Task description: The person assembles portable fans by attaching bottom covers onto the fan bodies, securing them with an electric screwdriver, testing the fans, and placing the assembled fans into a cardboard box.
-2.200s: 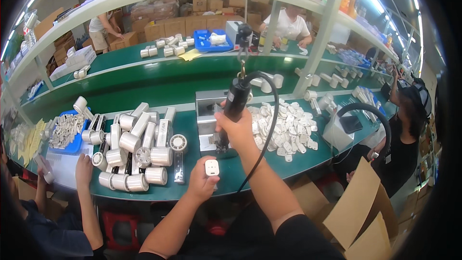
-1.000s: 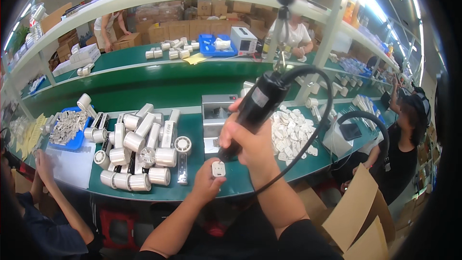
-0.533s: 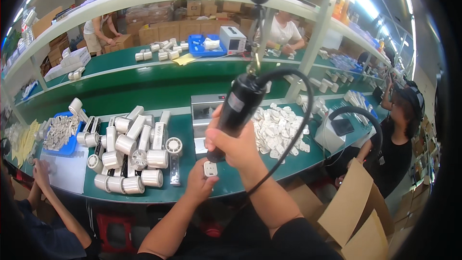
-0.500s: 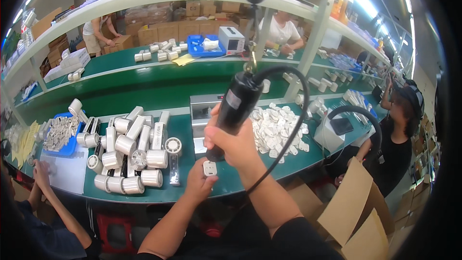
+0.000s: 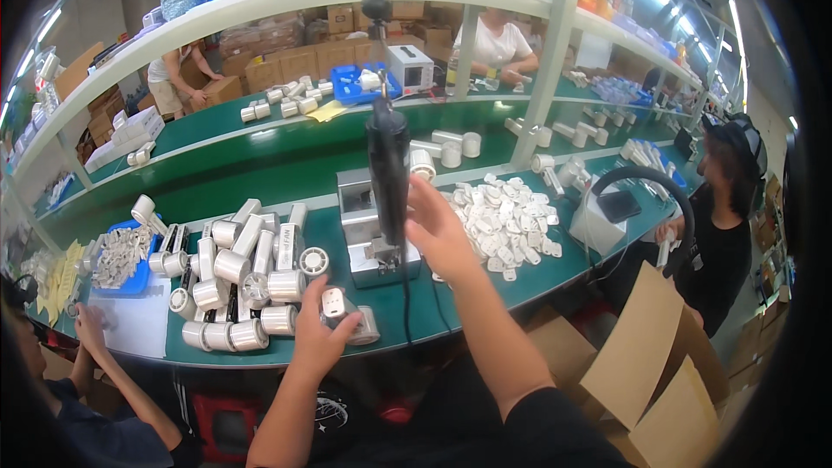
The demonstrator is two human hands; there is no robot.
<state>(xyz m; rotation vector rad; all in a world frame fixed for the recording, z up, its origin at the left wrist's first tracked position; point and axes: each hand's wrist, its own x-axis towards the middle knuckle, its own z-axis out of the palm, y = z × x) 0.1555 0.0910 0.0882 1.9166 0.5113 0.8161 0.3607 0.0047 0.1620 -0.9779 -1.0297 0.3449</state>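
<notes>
Matt black plastic on the hanging electric screwdriver [image 5: 387, 169], a dull sheen down its barrel. Below it, the fixture block [image 5: 368, 234] looks like brushed grey metal. Smooth white plastic on the small adapter [image 5: 334, 302] and the heap of white parts [image 5: 507, 221]. The desk [image 5: 468, 290] has a flat green matt mat. Brown corrugated cardboard [image 5: 646, 355] at right, rough and unglossed.

Our forearms are bare, both hands ungloved: left hand [image 5: 322, 335], right hand [image 5: 444, 232]. Black short sleeve [image 5: 555, 429] on our right arm, dark top below.
</notes>
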